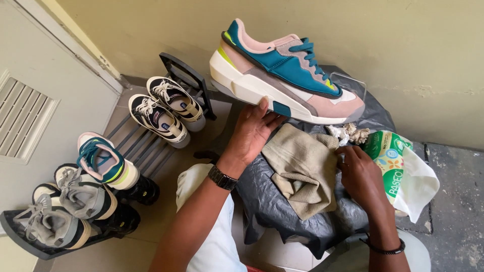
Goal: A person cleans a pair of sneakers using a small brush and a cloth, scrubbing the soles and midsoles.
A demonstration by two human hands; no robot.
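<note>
While left fingers (pixel 262 108) lie open against the sneaker (pixel 285 75), right fingers (pixel 345 156) pinch the cloth (pixel 302 168) beside a tissue pack (pixel 398 166).

left hand (pixel 252 132) touching sneaker (pixel 284 73); right hand (pixel 362 177) on beige cloth (pixel 302 168)

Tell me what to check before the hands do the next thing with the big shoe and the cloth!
1. Left hand steadying the big shoe: ok, its fingers touch the white sole.
2. Shoe resting flat: ok, it lies on the grey plastic sheet, sole toward the person.
3. Cloth within reach: ok, it lies between the hands, with the right hand at its edge.
4. Right hand gripping the cloth: cannot tell, its fingertips are hidden.
5. Tissue pack close by: ok, just beside the right hand.
6. Crumpled tissues out of the way: not ok, they sit by the shoe's toe.
</note>
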